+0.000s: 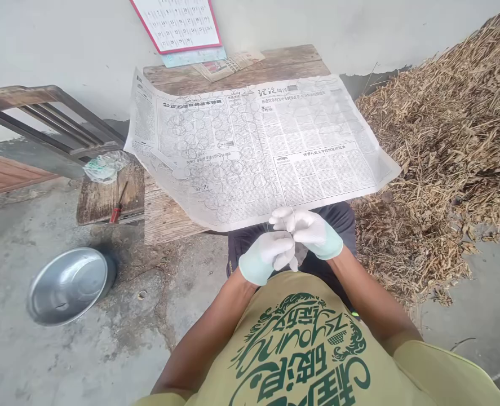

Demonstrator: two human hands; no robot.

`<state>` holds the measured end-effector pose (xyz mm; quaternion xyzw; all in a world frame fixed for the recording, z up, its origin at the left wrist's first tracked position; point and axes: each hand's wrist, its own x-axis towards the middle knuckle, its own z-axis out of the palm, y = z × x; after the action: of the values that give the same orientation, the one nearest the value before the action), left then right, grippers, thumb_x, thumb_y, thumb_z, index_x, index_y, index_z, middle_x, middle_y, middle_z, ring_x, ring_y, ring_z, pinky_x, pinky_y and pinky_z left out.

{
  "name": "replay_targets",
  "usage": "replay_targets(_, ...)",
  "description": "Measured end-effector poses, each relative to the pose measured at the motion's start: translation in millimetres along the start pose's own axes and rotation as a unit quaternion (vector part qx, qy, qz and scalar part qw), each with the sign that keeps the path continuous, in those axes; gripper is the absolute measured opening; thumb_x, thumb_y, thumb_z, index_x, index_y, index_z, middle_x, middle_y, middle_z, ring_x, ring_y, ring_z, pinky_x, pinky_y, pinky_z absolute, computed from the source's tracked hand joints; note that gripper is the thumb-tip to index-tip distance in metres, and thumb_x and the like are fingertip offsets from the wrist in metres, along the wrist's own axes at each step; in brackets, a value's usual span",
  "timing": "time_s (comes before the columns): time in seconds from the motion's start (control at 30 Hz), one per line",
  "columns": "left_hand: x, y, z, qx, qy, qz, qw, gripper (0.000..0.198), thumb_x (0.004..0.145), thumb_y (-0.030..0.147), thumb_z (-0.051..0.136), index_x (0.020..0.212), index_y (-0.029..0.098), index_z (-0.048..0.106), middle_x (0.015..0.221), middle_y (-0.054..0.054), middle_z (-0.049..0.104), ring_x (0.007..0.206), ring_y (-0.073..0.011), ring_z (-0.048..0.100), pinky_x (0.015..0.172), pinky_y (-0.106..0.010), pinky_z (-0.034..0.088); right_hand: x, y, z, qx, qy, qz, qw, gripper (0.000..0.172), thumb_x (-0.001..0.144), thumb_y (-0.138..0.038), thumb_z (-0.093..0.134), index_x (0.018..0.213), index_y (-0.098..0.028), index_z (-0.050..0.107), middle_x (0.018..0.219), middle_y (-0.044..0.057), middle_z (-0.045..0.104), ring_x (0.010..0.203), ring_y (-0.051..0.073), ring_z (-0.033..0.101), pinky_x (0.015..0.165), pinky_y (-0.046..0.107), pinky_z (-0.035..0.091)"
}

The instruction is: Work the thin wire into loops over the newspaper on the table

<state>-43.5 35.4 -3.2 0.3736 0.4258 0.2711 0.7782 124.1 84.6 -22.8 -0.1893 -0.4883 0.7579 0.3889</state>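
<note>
Thin grey round loops (233, 166) lie, seemingly finished, across the white printed newspaper (326, 175); here's the white-gloved left hand (270, 251), fingertips pinched on a fine pale strand (292, 210), the white-gloved right hand (312, 228) pinching it too; how much remains, can't tell.

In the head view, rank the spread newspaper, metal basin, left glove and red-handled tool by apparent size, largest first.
1. Spread newspaper
2. Metal basin
3. Left glove
4. Red-handled tool
Apparent size only.
</note>
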Motion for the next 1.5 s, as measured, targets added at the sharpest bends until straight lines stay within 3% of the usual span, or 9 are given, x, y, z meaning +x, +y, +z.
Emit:
replay_targets(0.23, -4, 15, 2.3, 0.058, 0.035, -0.030, 0.997, 0.035, 0.076, 0.021, 0.061, 0.044, 0.022, 0.047, 0.040, 0.000, 0.052, 0.051, -0.0169, 0.063, 0.064, -0.031, 0.051, -2, 12, 1, 0.029, 0.050, 0.031, 0.998, 0.037, 0.071, -0.039, 0.095, 0.072, -0.021, 0.064, 0.140, 0.006, 0.068, 0.132, 0.028, 0.065, 0.104, 0.046, 0.060)
replay_targets(0.43, -7, 15, 5.1, 0.069, 0.045, -0.035, 0.996, 0.031, 0.074, 0.018, 0.059, 0.046, 0.022, 0.048, 0.037, 0.002, 0.045, 0.048, -0.0156, 0.061, 0.057, -0.028, 0.044, -7, 11, 2, 0.027, 0.067, 0.018, 0.997, 0.030, 0.077, -0.037, 0.091, 0.074, -0.021, 0.067, 0.130, 0.007, 0.072, 0.127, 0.026, 0.067, 0.106, 0.047, 0.058)
replay_targets(0.53, -9, 12, 3.2, 0.066, 0.020, -0.026, 0.997, 0.031, 0.076, 0.023, 0.063, 0.048, 0.022, 0.048, 0.038, 0.003, 0.045, 0.049, -0.0162, 0.060, 0.054, -0.028, 0.040, -6, 10, -1, 0.054, 0.082, 0.021, 0.995, 0.027, 0.078, -0.039, 0.091, 0.076, -0.022, 0.070, 0.129, 0.006, 0.072, 0.123, 0.025, 0.069, 0.107, 0.044, 0.057)
replay_targets(0.77, -10, 3, 2.3, -0.009, -0.114, -0.008, 0.993, 0.041, 0.078, 0.042, 0.073, 0.052, 0.023, 0.048, 0.039, 0.003, 0.042, 0.050, -0.0203, 0.063, 0.052, -0.030, 0.042, -3, 15, 1, 0.143, 0.091, 0.025, 0.985, 0.045, 0.065, -0.054, 0.097, 0.069, -0.023, 0.064, 0.129, 0.004, 0.071, 0.127, 0.027, 0.066, 0.109, 0.044, 0.056)
replay_targets(0.97, -11, -2, 5.4, -0.006, -0.122, -0.016, 0.992, 0.040, 0.079, 0.041, 0.074, 0.054, 0.023, 0.050, 0.040, 0.003, 0.042, 0.051, -0.0209, 0.064, 0.053, -0.031, 0.045, -4, 20, 6, 0.103, 0.126, 0.000, 0.987, 0.040, 0.067, -0.053, 0.096, 0.069, -0.024, 0.068, 0.123, 0.006, 0.073, 0.129, 0.027, 0.063, 0.113, 0.043, 0.054)
replay_targets(1.13, -14, 5, 9.9, 0.054, -0.072, -0.037, 0.995, 0.034, 0.081, 0.032, 0.070, 0.053, 0.021, 0.053, 0.043, 0.001, 0.053, 0.044, -0.0129, 0.050, 0.051, -0.028, 0.041, -5, 16, 2, 0.064, 0.121, -0.025, 0.990, 0.034, 0.076, -0.054, 0.090, 0.074, -0.024, 0.075, 0.115, 0.007, 0.076, 0.120, 0.026, 0.068, 0.114, 0.046, 0.053)
replay_targets(1.27, -16, 14, 22.4, 0.099, 0.085, -0.034, 0.991, 0.025, 0.082, 0.022, 0.063, 0.057, 0.020, 0.060, 0.043, 0.002, 0.055, 0.044, -0.0104, 0.047, 0.051, -0.025, 0.040, -11, 3, -2, 0.043, 0.111, -0.002, 0.993, 0.039, 0.087, -0.061, 0.079, 0.099, -0.024, 0.080, 0.128, 0.009, 0.074, 0.125, 0.028, 0.068, 0.112, 0.048, 0.055)
replay_targets(1.37, -13, 16, 29.7, 0.100, 0.184, -0.009, 0.978, 0.028, 0.085, 0.022, 0.060, 0.057, 0.020, 0.061, 0.041, 0.002, 0.051, 0.049, -0.0136, 0.057, 0.054, -0.025, 0.044, -17, -2, -6, 0.017, 0.159, 0.009, 0.987, 0.048, 0.096, -0.062, 0.069, 0.123, -0.023, 0.076, 0.140, 0.012, 0.069, 0.130, 0.030, 0.066, 0.114, 0.049, 0.052)
replay_targets(1.5, -7, 8, 30.9, 0.089, 0.228, 0.029, 0.969, 0.028, 0.086, 0.026, 0.062, 0.060, 0.020, 0.063, 0.043, 0.002, 0.054, 0.051, -0.0139, 0.059, 0.058, -0.026, 0.049, -21, -1, -10, 0.044, 0.243, 0.028, 0.969, 0.056, 0.095, -0.067, 0.066, 0.132, -0.024, 0.069, 0.143, 0.014, 0.068, 0.130, 0.030, 0.067, 0.112, 0.050, 0.053)
